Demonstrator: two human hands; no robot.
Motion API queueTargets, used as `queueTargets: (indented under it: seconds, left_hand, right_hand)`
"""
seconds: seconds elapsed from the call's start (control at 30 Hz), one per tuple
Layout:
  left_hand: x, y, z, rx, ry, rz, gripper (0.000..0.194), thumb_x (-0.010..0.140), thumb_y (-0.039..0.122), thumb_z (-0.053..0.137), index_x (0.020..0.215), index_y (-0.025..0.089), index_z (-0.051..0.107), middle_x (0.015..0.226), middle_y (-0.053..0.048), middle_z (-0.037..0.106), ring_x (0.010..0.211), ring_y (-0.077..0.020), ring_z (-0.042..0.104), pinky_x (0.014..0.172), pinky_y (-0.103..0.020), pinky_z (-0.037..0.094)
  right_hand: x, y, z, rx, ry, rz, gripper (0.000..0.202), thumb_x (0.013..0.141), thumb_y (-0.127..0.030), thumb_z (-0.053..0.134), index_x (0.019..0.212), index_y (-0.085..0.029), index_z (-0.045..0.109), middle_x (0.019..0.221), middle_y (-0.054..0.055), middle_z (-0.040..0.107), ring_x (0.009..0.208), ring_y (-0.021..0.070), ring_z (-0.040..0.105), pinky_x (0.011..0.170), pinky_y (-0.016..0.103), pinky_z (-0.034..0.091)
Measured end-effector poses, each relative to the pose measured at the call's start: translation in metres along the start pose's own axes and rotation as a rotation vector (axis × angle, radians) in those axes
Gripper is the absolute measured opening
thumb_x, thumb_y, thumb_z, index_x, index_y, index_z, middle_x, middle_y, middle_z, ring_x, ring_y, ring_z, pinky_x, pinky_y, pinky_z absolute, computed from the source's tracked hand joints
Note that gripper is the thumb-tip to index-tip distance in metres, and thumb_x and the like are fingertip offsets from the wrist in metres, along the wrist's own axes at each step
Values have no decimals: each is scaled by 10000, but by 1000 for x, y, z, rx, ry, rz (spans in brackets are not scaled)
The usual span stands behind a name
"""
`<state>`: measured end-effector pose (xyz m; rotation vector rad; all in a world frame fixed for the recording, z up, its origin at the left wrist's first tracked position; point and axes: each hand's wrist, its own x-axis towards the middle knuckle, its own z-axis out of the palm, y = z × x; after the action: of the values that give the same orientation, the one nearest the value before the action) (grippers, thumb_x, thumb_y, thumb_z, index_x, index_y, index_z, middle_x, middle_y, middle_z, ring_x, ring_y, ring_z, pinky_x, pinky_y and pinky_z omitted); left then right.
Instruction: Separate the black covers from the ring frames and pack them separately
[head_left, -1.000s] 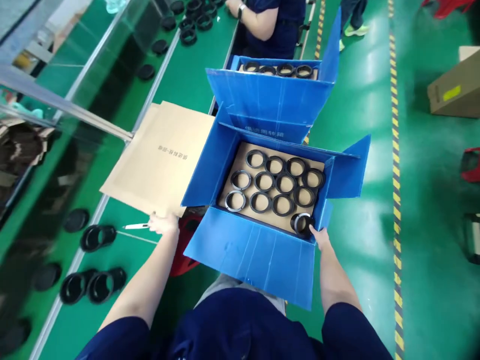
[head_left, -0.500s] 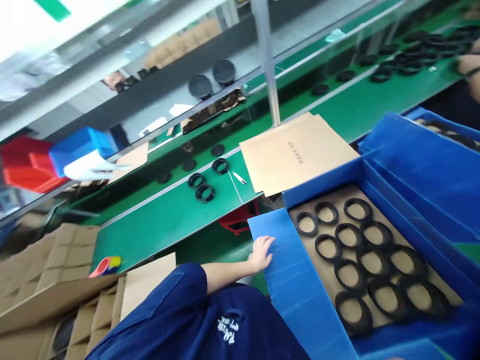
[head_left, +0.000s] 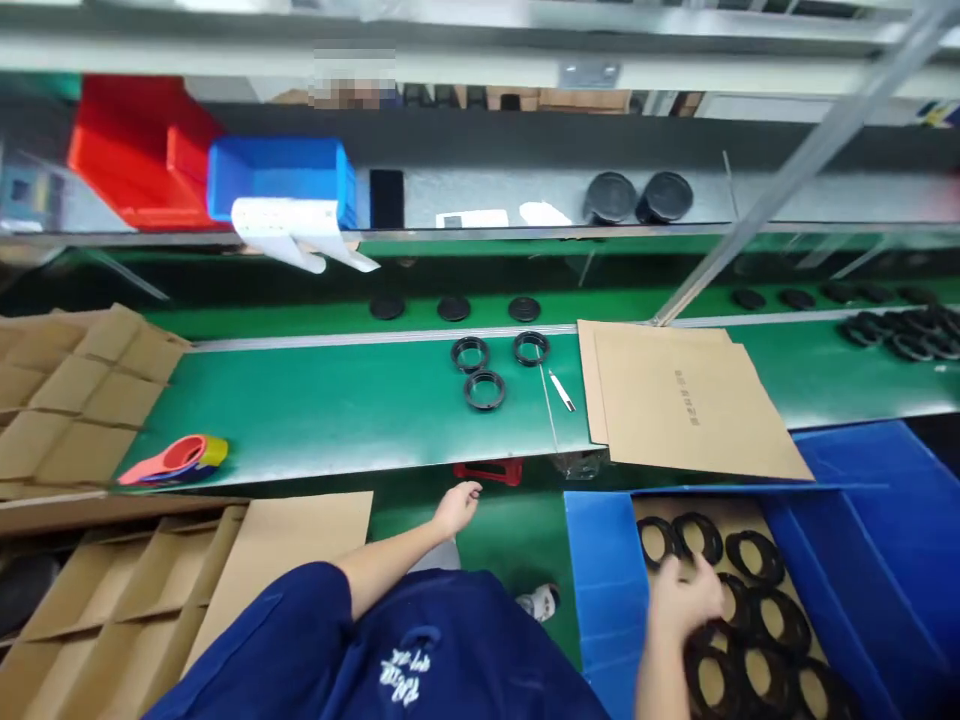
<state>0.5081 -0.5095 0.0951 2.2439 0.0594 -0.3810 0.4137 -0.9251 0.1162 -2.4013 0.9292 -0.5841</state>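
My left hand (head_left: 457, 508) hangs in front of the green bench's near edge, fingers loosely curled, with no object visible in it. My right hand (head_left: 684, 592) is over the blue box (head_left: 606, 590) at the right, blurred, its fingers just above or at the black rings (head_left: 781, 620) that lie on a cardboard sheet inside. Whether it grips a ring cannot be made out. Three black rings (head_left: 484, 390) and a white pen-like tool (head_left: 561, 391) lie on the green bench (head_left: 315, 400).
Brown cardboard sheets (head_left: 697, 410) overhang the bench edge. A divided carton (head_left: 112, 570) stands at lower left, with a red and yellow tape dispenser (head_left: 180, 458) above it. Red (head_left: 142, 150) and blue bins (head_left: 281, 170) sit on the shelf. Black discs (head_left: 454, 308) line the bench's far strip.
The view has turned and levelled out. My left hand has come off the blue box's flap and moved left. My right hand has come into view over the rings.
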Motion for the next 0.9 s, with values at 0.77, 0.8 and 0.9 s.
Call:
queueTargets:
  seconds: [0.77,0.8,0.9]
  left_hand:
    - [130,-85,-249,-1061,638,-612,269,973,348,657,1135,134,648,1086,-74,674,921,-185,671,807,-369,599]
    - [146,-81,-263,-1109,654,-603,271,973,348,657,1140,135,647,1091,-75,674,922,-185,671,805,-367,600]
    - [201,-74,-310,-1234,690,-571,286,975,352,654,1165,138,642,1113,-80,672,931,-187,672,806,-368,603]
  right_hand:
    - [-79,-338,260,69,-1607,-573,200,818,-258,648,991,-187,719,923,31,594,719,140,586,729,298,556]
    - [-77,-337,262,78,-1634,-561,207,819,-271,641,994,-189,716,914,27,582,705,137,575,694,288,548]
    - [-76,-335,263,113,-1668,-526,231,811,-312,642,1002,-203,713,911,23,562,719,141,569,693,289,536]
